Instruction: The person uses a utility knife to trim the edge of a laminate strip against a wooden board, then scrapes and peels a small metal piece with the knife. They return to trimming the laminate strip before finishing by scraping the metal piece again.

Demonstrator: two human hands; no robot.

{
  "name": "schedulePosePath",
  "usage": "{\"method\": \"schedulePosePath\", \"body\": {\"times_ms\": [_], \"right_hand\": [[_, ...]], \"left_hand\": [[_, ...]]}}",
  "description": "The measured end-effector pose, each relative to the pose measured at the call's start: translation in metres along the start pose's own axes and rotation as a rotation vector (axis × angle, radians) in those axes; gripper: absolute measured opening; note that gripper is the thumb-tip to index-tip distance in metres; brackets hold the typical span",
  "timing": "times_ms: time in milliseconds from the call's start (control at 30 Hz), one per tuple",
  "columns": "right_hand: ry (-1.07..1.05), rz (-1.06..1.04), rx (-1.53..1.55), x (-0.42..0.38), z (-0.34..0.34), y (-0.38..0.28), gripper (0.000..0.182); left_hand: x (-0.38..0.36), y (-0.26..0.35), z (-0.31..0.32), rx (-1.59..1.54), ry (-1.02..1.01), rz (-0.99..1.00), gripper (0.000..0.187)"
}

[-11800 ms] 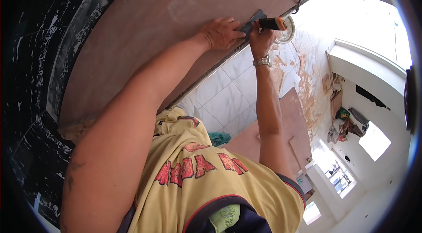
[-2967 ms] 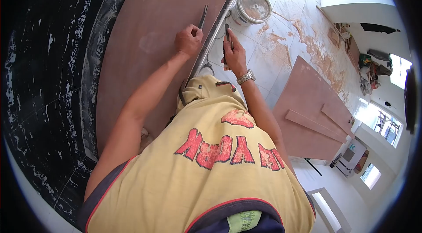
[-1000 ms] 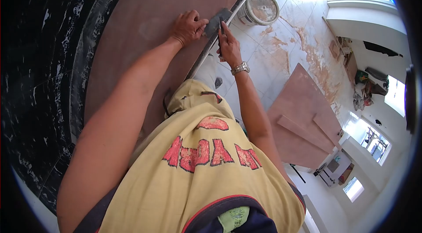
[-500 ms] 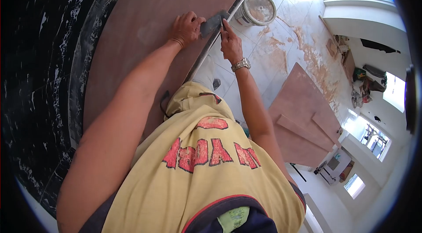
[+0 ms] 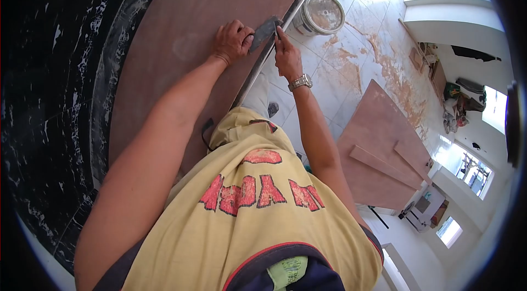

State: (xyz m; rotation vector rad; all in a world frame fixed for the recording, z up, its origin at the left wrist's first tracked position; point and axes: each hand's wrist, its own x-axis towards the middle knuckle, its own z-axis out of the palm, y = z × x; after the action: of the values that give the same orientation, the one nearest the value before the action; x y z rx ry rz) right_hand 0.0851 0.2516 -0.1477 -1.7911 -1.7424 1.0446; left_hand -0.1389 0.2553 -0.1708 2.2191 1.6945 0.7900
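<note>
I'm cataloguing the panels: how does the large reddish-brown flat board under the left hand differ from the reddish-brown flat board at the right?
The first board, under the left hand, shows a long curved edge; the second board shows edges that look straight. The second carries two narrow strips; none such show on the first. Both look flat and reddish-brown.

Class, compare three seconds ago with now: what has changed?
The dark plate, edge-on before, now shows its flat face. The right hand has moved left, bringing its tool to the plate. The left hand still holds the plate; the bucket stays beside the board.
</note>
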Motion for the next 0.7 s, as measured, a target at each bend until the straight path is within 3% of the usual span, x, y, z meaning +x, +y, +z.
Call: {"method": "schedulePosePath", "body": {"times_ms": [100, 133, 267, 400, 500, 700], "right_hand": [[0.04, -0.126, -0.133, -0.015, 0.005, 0.004, 0.043], [0.18, -0.315, -0.214, -0.011, 0.006, 0.006, 0.043], [0.035, -0.059, -0.133, 0.006, -0.01, -0.008, 0.044], [0.142, -0.276, -0.204, -0.017, 0.006, -0.004, 0.044], [-0.007, 0.001, -0.07, -0.01, -0.01, -0.017, 0.044], [0.02, -0.046, -0.101, -0.021, -0.001, -0.011, 0.043]], "left_hand": [[0.001, 0.001, -0.001, 0.013, -0.002, -0.012, 0.016], [0.002, 0.002, -0.001, 0.011, 0.011, -0.013, 0.015], [-0.001, 0.004, -0.004, 0.001, 0.038, -0.004, 0.015], [0.001, -0.003, 0.001, -0.032, 0.005, -0.011, 0.014], [0.0, -0.001, -0.001, -0.04, 0.044, 0.004, 0.013], [0.002, -0.003, 0.001, -0.059, 0.027, 0.003, 0.013]]}}
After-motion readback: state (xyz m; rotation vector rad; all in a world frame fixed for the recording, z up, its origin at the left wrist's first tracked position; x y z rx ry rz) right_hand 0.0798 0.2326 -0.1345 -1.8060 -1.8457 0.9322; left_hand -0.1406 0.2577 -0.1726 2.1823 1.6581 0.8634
